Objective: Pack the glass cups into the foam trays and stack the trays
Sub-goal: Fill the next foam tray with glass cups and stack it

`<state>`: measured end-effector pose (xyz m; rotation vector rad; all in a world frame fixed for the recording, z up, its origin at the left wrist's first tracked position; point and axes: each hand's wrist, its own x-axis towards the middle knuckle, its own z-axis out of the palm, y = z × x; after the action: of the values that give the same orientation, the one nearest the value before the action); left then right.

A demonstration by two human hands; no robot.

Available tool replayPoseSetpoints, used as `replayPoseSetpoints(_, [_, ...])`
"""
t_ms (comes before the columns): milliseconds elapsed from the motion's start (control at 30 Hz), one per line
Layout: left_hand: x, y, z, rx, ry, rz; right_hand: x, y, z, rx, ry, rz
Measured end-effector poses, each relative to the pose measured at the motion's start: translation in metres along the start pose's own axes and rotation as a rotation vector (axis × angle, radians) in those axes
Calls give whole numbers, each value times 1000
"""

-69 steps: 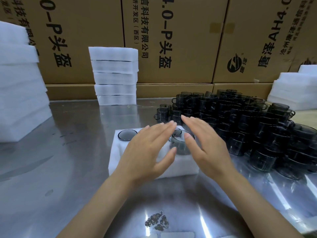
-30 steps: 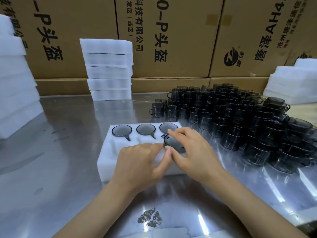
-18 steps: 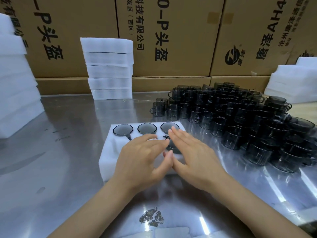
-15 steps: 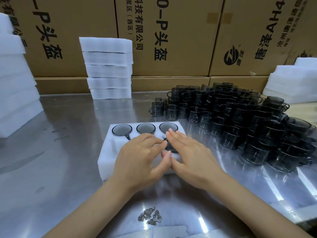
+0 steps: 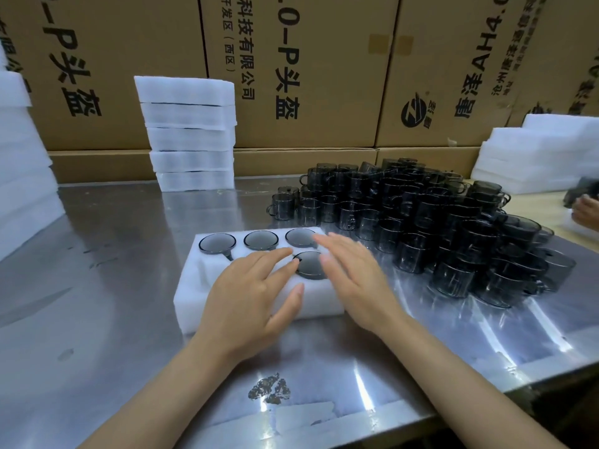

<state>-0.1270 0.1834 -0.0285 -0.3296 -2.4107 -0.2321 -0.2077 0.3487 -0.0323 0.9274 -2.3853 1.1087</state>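
Observation:
A white foam tray (image 5: 191,294) lies on the steel table in front of me. Three dark glass cups fill its far row, from the leftmost one (image 5: 217,244) to the rightmost one (image 5: 299,238). Another cup (image 5: 310,268) sits sunk in the near row's right pocket. My left hand (image 5: 249,296) lies flat on the tray's near part, fingers straight, fingertips beside that cup. My right hand (image 5: 355,275) hovers or rests with straight fingers over the tray's right end, slightly blurred. Neither hand holds anything.
A large heap of loose dark glass cups (image 5: 431,228) covers the table to the right. A stack of foam trays (image 5: 188,132) stands at the back, more foam at far left (image 5: 22,176) and far right (image 5: 531,157). Cardboard boxes (image 5: 301,69) wall the back. Another person's hand (image 5: 585,210) shows at the right edge.
My right hand pushed the fourth cup down into its pocket and let go. Both hands flattened over it, and now they have drawn slightly apart, uncovering the cup.

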Motion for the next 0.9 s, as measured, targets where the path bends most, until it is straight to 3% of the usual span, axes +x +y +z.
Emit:
replayPoseSetpoints(100, [-1, -1, -2, -14, 23, -2, 5, 12, -21, -145, 344, 59])
replayPoseSetpoints(200, [-2, -2, -2, -37, 45, -6, 9, 26, -42, -370, 512, 153])
replayPoseSetpoints(400, [-2, -2, -2, -68, 75, -6, 9, 51, -79, -730, 505, 395])
replayPoseSetpoints(567, [-3, -3, -4, -88, 137, -4, 7, 65, -90, -836, 444, 510])
replayPoseSetpoints(800, [-3, -8, -5, -171, 211, -30, 11, 61, -95, -799, 370, 531])
replayPoseSetpoints(900, [-3, -9, -6, -333, 249, -104, 7, 46, -92, -776, 374, 391])
